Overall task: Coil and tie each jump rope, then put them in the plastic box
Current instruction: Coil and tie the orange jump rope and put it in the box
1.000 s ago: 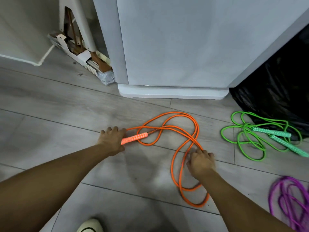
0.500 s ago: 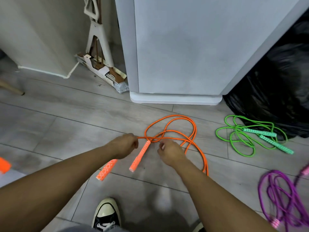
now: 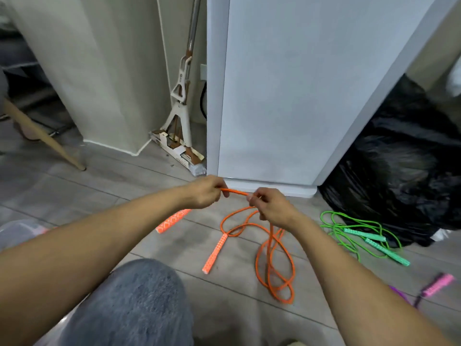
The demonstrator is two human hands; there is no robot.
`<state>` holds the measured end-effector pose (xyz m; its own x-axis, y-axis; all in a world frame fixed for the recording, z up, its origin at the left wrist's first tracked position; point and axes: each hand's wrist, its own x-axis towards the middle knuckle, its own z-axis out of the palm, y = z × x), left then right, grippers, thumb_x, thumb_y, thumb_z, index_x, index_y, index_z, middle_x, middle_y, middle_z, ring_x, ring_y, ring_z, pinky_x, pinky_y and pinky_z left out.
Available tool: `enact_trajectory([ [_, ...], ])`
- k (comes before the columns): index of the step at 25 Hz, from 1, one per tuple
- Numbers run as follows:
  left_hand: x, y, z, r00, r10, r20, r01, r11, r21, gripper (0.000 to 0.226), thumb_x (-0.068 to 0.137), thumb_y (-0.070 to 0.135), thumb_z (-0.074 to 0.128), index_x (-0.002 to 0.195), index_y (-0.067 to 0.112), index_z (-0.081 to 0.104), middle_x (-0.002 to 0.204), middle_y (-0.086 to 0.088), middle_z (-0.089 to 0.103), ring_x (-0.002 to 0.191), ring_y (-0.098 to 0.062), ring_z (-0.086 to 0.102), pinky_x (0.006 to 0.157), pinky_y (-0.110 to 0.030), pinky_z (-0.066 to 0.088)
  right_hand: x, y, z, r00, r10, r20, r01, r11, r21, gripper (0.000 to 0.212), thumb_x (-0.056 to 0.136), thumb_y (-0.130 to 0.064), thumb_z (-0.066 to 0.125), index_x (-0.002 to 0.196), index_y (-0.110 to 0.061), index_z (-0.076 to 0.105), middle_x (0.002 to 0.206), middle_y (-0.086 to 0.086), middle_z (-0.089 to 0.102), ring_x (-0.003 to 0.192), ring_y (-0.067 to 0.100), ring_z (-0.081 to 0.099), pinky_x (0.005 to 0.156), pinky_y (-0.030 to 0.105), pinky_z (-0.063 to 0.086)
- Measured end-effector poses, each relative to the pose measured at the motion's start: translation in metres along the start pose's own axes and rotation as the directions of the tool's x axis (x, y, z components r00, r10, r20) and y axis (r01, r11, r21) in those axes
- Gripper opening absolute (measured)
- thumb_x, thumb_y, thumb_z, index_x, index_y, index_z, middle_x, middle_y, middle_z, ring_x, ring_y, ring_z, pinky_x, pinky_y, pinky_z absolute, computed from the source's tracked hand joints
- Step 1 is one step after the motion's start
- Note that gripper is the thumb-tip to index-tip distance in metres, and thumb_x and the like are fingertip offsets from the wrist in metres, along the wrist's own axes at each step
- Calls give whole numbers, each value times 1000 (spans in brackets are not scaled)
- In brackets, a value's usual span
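Raised higher off the floor than half a second ago, with left hand [image 3: 204, 193] and right hand [image 3: 272, 207] each pinching the thin orange plastic jump rope [image 3: 234, 192], a short stretch taut sideways between them. Loose loops hanging below the right hand, nearer to it; open floor underneath, white cabinet base [image 3: 296, 189] just behind.

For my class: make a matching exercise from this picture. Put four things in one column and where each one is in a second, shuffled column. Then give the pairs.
Things
1. orange jump rope
2. green jump rope
3. pink handle
4. mop

Places
A. leaning upright in the corner beside the grey cabinet
B. on the floor, joined to a purple cord
C. pinched between the left hand and the right hand
D. on the floor beside the black bag

Pairs: 1-C, 2-D, 3-B, 4-A
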<state>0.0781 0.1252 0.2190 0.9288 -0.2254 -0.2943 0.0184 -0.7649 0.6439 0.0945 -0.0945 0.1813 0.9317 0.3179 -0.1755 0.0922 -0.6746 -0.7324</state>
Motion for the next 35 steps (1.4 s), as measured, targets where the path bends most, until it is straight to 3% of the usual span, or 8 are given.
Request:
enact_trajectory([
  [5,-48,41,-32,996,29,-83,-14,984,177,27,96,12,39,81,15,60,83,-7,62,81,-24,55,69,-31,39,-48,-30,-74,979,-67,-195,38,988,-148,26,96,-39,60,80,-21,68,52,-6,47,47,8,41,50,26,31],
  [9,-80,90,-28,988,154,-3,-139,885,-444,33,106,22,37,89,6,61,68,-8,58,63,-25,60,63,-29,49,-81,-63,-90,940,-123,-319,105,992,-74,25,97,-43,56,86,-25,69,54,-4,45,44,9,36,48,27,30],
  [13,-89,112,-13,989,140,-56,-137,683,-717,31,108,16,33,95,6,59,62,2,38,43,-9,31,47,-24,33,-101,-74,-97,901,-165,-400,153,986,-62,23,96,-42,58,87,-25,69,56,-2,47,50,12,39,50,28,31],
  [15,-89,100,-9,986,57,-159,-145,772,-619,32,107,19,35,89,11,60,63,2,36,43,-7,28,44,-22,28,-108,-69,-103,911,-171,-375,151,985,-82,20,95,-40,60,84,-25,69,57,-3,48,52,12,41,51,29,32],
  [18,-83,80,-15,914,67,-400,-117,988,-102,31,105,24,37,89,20,62,75,0,53,61,-14,48,61,-34,45,-114,-60,-114,929,-154,-336,102,981,-165,22,96,-39,61,82,-24,69,54,-3,47,49,11,40,50,28,32],
  [22,-76,65,-36,808,-74,-585,-17,989,-149,32,105,23,33,94,14,61,82,0,58,72,-20,54,63,-33,42,-116,-46,-144,897,-103,-429,-30,956,-292,20,94,-38,63,82,-23,69,58,-3,54,56,15,50,55,32,40],
  [28,-73,75,-30,928,-286,-238,-35,569,-822,23,99,7,34,89,6,55,68,-10,51,41,-17,41,45,-24,38,-105,-66,-119,872,-105,-479,67,993,-98,20,98,-27,57,83,-22,69,56,-5,52,49,7,44,48,20,33],
  [35,-81,93,-18,988,-134,-81,-8,476,-880,24,106,15,41,107,-1,59,103,-18,74,92,-33,73,79,-45,61,-95,-104,-54,923,-182,-339,196,981,6,31,98,-10,45,118,-23,64,82,-12,66,65,-5,50,62,14,37],
])
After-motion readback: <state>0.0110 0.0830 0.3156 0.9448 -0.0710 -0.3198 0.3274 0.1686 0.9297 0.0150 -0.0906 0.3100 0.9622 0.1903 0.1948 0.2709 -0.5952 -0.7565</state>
